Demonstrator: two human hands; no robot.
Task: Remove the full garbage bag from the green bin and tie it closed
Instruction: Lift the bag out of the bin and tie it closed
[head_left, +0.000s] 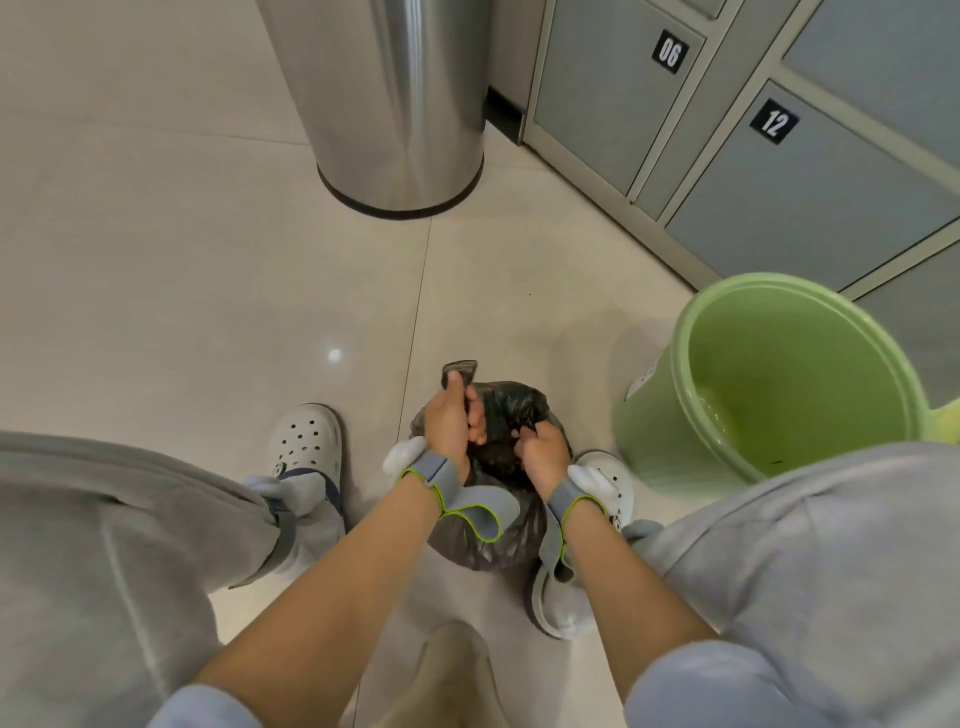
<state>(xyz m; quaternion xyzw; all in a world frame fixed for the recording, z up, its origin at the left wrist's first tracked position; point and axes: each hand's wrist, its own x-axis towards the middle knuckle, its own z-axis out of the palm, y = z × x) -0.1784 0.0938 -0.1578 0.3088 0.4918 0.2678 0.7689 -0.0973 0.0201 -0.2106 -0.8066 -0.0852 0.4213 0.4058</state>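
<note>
Tying stage, by the look of it: the garbage bag (485, 525) is already out and sits on the tiled floor (182, 270) between the person's feet, well clear of the green bin (675, 415), which stands empty just to its right.

Largest items first. Grey locker doors (810, 208) fill the upper right; white numerals on black plates read "06" and "12". A steel cylinder bin (395, 104) stands upright at top centre, apart from the work. The green bin carries a pale sticker low on its outer wall; print too small to read.

Bag: dark, thin, translucent film, crumpled and slack. Judged soft, light for its bulk, somewhat slippery, and liable to tear if pulled against a sharp item inside. Best hold is the gathered neck and loose top flaps, not the belly.

Left hand (447, 426) is closed around one twisted flap of film, the end sticking up past the thumb. Right hand (543, 454) is curled shut on the opposite bunch of film at the bag's mouth. Both hands sit close together over the opening. No knot visible yet.

Smaller: white perforated clogs (306, 441) on both feet, grey wrist straps (441, 475) with green edging.
</note>
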